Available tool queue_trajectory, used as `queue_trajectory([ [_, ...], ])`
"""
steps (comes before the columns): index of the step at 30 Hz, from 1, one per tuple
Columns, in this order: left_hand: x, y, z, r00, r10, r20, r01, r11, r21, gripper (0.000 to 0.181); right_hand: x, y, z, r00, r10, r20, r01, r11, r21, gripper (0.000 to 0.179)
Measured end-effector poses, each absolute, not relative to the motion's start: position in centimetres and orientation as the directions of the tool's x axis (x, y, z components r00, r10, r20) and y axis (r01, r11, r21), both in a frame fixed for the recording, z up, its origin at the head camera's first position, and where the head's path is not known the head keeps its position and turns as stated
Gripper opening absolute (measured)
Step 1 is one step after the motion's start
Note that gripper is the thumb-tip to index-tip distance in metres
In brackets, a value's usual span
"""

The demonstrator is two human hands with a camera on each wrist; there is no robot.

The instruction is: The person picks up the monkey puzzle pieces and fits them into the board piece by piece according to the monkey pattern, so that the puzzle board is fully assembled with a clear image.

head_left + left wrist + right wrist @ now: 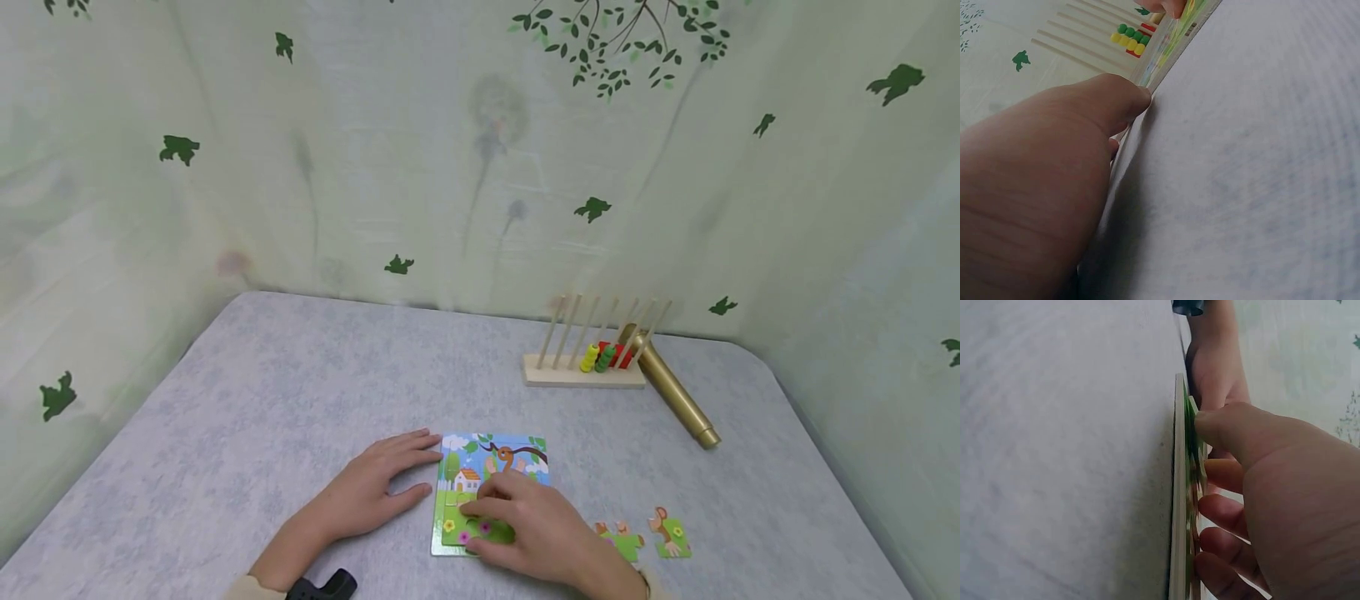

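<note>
A jigsaw puzzle board [438, 550] with a bird, a house and a flowered meadow lies flat near the table's front. My right hand [536, 529] reaches over its lower right, thumb and fingers curled down onto a green flowered puzzle piece [452, 536]. In the right wrist view this puzzle piece [1192, 406] sits slightly raised and tilted above the board [1179, 487], gripped between thumb and fingers. The hand hides part of the picture. My left hand [382, 475] rests beside the board with straight fingers, fingertips at its left edge.
Two loose puzzle pieces [672, 537] lie right of my right hand, one partly behind it. Farther back stands a wooden peg rack [585, 379] with yellow, green and red beads. A gold-coloured tube [678, 400] lies beside it. A printed curtain [450, 167] surrounds the table [322, 358].
</note>
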State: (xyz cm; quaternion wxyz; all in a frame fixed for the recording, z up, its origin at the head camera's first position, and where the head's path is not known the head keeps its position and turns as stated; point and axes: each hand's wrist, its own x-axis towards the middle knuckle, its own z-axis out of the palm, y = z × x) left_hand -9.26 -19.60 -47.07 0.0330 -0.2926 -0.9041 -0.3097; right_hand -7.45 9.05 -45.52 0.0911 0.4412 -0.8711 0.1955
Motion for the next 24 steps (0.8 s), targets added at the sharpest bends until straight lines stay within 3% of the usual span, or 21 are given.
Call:
queue_trajectory([
  [10, -9.46, -19.62, -47.43, -0.826, 0.509, 0.242, 0.551, 0.638, 0.539, 0.041, -7.52, 9.16, -45.75, -0.563, -0.743, 0.363, -0.827, 0.512, -0.233, 0.03],
  [24, -9.39, -19.61, -47.28, -0.824, 0.508, 0.25, 0.553, 0.629, 0.546, 0.041, -7.5, 9.24, -45.62, -0.59, -0.744, 0.314, -0.806, 0.524, -0.275, 0.022],
])
